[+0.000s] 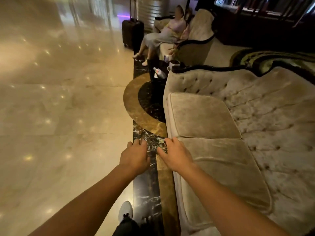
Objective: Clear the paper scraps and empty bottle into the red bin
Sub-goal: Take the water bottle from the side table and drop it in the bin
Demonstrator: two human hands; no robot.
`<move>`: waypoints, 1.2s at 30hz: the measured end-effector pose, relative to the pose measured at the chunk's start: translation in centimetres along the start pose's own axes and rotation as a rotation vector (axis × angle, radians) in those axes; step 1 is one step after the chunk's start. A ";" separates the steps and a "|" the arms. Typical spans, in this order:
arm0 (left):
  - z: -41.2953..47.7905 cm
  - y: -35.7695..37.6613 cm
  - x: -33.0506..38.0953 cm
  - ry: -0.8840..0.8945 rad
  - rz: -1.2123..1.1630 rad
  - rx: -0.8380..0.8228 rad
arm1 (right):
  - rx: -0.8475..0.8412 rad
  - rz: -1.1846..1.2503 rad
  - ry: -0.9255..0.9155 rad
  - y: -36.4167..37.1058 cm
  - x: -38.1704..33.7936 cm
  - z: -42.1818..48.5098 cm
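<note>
A clear plastic bottle (159, 72) with a red-and-white label lies on a small dark side table (154, 79) far ahead, between two sofas. A small white scrap (155, 76) lies beside it. My left hand (135, 156) and my right hand (175, 155) are stretched forward side by side, palms down, fingers slightly spread, holding nothing. Both are well short of the table, over the dark marble floor strip. No red bin is in view.
A tufted beige sofa (230, 133) fills the right side. A person (167, 33) sits on a second sofa beyond the table, next to a dark suitcase (132, 33). White cups (174, 63) stand at the table's far end. Polished marble floor (59, 108) spreads left.
</note>
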State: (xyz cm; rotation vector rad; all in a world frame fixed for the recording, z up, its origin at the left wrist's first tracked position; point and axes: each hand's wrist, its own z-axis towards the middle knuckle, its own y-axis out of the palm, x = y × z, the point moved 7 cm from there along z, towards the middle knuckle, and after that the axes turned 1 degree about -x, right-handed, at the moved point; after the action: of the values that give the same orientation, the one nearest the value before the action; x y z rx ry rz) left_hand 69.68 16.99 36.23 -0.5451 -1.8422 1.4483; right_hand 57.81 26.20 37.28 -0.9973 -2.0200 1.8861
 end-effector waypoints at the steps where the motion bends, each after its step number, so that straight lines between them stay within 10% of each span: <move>1: 4.2 -0.8 -1.1 -0.002 -0.002 -0.010 | -0.001 0.006 0.016 -0.7 -0.4 4.0; 36: 102.5 -9.5 -11.7 0.010 -0.067 -0.255 | -0.121 0.080 0.153 -15.0 6.1 100.6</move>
State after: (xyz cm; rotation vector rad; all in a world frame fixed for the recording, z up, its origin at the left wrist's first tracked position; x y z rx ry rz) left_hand 1.20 -60.59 30.74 -0.6067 -2.0308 1.1724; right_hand -9.16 -50.52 33.14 -1.2301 -2.0530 1.6835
